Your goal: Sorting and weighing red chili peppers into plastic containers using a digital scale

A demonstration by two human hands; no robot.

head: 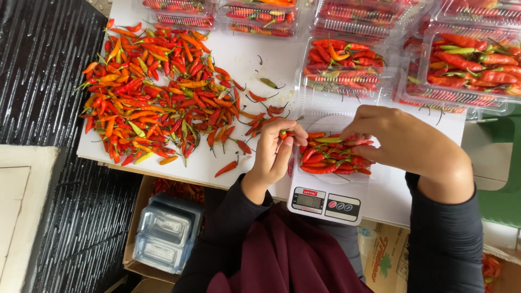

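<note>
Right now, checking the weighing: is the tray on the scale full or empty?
Nearly full: the clear tray on the scale holds a heap of red chillies.

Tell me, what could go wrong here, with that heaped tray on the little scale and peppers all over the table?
1. The tray on the scale is heaped; chillies could slide off while the right hand presses on them.
2. The left hand pinches a small chilli in its fingers; it might drop.
3. A loose chilli near the table edge could roll off.
</note>
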